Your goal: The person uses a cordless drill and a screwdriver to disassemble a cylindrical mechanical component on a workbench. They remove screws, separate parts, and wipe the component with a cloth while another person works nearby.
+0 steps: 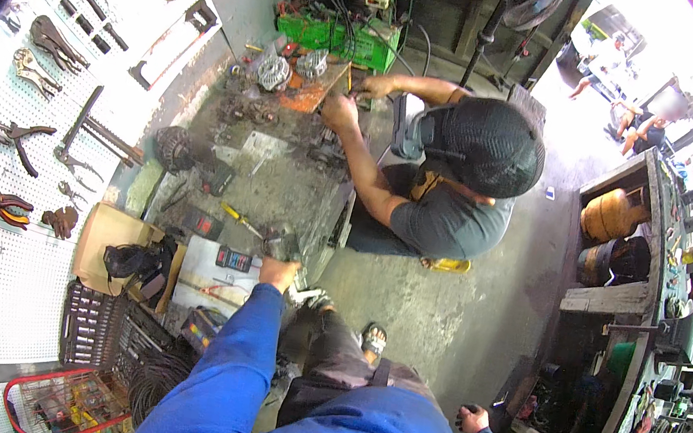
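Note:
My left hand (276,274) reaches over the near edge of the workbench (257,191), its fingers closed on a dark grey metal part (281,244). Beside that part lies a screwdriver (233,214) with a yellow handle, its shaft pointing toward it. A small black device with a red edge (234,260) rests on a white sheet (201,276), left of my hand. Down at my right side, away from the bench, my right hand (473,422) is closed; something small and dark shows at its fingers, too small to name.
Across the bench corner a co-worker (457,188) bends over, hands (341,114) near an orange board (306,96). Alternators (274,73) stand at the far end. Pliers (12,134) hang on the left pegboard. A socket set (92,327) sits below; a cluttered shelf (610,298) is at right.

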Demonstrator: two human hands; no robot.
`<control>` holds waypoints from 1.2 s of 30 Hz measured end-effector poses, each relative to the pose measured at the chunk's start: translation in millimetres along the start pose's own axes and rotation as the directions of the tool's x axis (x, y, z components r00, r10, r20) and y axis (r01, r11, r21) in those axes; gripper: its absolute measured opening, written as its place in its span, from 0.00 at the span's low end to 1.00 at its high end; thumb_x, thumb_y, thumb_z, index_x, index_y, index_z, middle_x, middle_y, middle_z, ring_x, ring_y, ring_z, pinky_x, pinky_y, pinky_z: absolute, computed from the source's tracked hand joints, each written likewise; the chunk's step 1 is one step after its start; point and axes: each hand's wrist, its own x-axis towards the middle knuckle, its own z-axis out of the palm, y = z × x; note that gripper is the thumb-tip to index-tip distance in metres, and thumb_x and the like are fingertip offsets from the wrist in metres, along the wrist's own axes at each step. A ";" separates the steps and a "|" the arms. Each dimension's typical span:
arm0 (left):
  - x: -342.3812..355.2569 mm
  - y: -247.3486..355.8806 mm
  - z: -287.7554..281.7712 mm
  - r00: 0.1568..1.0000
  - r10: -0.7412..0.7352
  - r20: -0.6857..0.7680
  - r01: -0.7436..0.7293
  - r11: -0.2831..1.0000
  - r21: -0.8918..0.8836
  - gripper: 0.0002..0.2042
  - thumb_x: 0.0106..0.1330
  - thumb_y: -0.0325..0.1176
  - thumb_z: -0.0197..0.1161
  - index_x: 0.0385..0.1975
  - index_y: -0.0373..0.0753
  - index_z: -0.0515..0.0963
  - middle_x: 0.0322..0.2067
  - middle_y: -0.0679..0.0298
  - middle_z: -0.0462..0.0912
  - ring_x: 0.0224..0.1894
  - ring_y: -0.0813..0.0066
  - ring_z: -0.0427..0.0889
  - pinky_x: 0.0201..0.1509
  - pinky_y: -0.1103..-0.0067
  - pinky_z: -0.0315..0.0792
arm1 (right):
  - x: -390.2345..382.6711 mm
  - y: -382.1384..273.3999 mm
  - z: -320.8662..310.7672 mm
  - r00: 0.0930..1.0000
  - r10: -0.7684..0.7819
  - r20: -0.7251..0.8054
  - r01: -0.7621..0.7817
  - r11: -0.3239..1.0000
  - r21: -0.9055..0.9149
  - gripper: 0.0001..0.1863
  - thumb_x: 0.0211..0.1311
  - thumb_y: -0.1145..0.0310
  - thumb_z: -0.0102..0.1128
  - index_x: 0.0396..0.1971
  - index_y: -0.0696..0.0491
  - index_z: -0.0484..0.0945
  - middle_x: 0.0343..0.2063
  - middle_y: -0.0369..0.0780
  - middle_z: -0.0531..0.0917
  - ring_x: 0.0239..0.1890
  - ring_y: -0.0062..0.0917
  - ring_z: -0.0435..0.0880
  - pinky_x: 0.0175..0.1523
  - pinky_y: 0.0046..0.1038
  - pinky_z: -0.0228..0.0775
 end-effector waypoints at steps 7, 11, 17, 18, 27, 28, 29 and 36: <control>4.5 -5.2 3.8 0.999 0.016 0.038 -0.012 0.996 -0.090 0.37 0.49 0.46 0.83 0.50 0.20 0.79 0.50 0.37 0.88 0.57 0.46 0.87 0.62 0.65 0.79 | -1.0 5.2 2.3 0.998 0.067 -0.020 -0.067 0.997 0.026 0.16 0.68 0.65 0.65 0.48 0.60 0.85 0.35 0.44 0.90 0.31 0.31 0.89 0.32 0.35 0.80; 18.8 -15.8 12.9 0.998 -0.010 0.066 0.015 0.997 -0.077 0.37 0.49 0.46 0.83 0.51 0.20 0.78 0.51 0.37 0.87 0.57 0.46 0.87 0.62 0.65 0.79 | -2.4 15.8 3.9 0.997 0.067 -0.029 -0.066 0.998 0.022 0.16 0.67 0.65 0.66 0.47 0.60 0.86 0.35 0.44 0.90 0.31 0.31 0.89 0.33 0.36 0.81; 16.4 -17.2 10.9 0.998 0.039 0.052 -0.034 0.996 -0.088 0.39 0.49 0.47 0.83 0.53 0.19 0.77 0.52 0.36 0.86 0.58 0.46 0.87 0.64 0.66 0.78 | -9.8 16.9 5.8 0.995 0.096 -0.019 -0.096 0.995 0.015 0.15 0.68 0.65 0.65 0.47 0.60 0.86 0.35 0.44 0.90 0.31 0.31 0.88 0.34 0.35 0.82; 14.4 -16.9 9.2 0.999 0.025 0.042 -0.022 0.998 -0.062 0.39 0.49 0.47 0.82 0.53 0.18 0.77 0.53 0.36 0.86 0.59 0.46 0.86 0.64 0.66 0.78 | -11.3 16.3 6.3 0.991 0.127 -0.040 -0.127 0.992 0.015 0.15 0.68 0.65 0.65 0.48 0.60 0.86 0.35 0.44 0.90 0.31 0.31 0.88 0.34 0.35 0.82; 2.1 -1.5 0.2 0.999 0.046 0.022 -0.045 0.997 -0.061 0.31 0.48 0.42 0.83 0.46 0.21 0.83 0.48 0.37 0.88 0.53 0.44 0.88 0.60 0.62 0.79 | -27.6 -1.2 0.9 0.990 0.135 -0.044 -0.137 0.990 -0.041 0.20 0.70 0.60 0.66 0.52 0.60 0.86 0.37 0.42 0.91 0.32 0.27 0.89 0.37 0.33 0.82; 2.7 -0.9 1.8 0.999 0.036 0.019 -0.035 0.998 -0.058 0.32 0.48 0.41 0.83 0.47 0.21 0.82 0.49 0.36 0.88 0.54 0.44 0.88 0.60 0.62 0.79 | -30.8 -4.2 0.4 0.989 0.132 -0.060 -0.134 0.991 -0.029 0.19 0.69 0.61 0.66 0.50 0.60 0.87 0.36 0.41 0.91 0.31 0.27 0.89 0.38 0.33 0.82; 4.0 -3.5 2.1 1.000 0.023 0.013 -0.022 0.998 -0.057 0.33 0.48 0.41 0.83 0.48 0.20 0.81 0.49 0.36 0.88 0.54 0.44 0.88 0.61 0.63 0.78 | -33.6 -6.9 1.1 0.989 0.129 -0.073 -0.131 0.991 -0.020 0.18 0.69 0.62 0.66 0.49 0.61 0.87 0.34 0.40 0.91 0.31 0.26 0.89 0.39 0.33 0.83; 45.5 -35.8 28.2 0.995 0.103 -0.018 -0.105 0.988 -0.116 0.36 0.48 0.44 0.82 0.50 0.19 0.79 0.49 0.32 0.86 0.56 0.39 0.86 0.62 0.61 0.78 | -40.3 -3.9 4.8 0.986 0.163 -0.039 -0.166 0.980 -0.106 0.20 0.71 0.58 0.64 0.55 0.53 0.87 0.39 0.39 0.92 0.34 0.26 0.90 0.36 0.35 0.82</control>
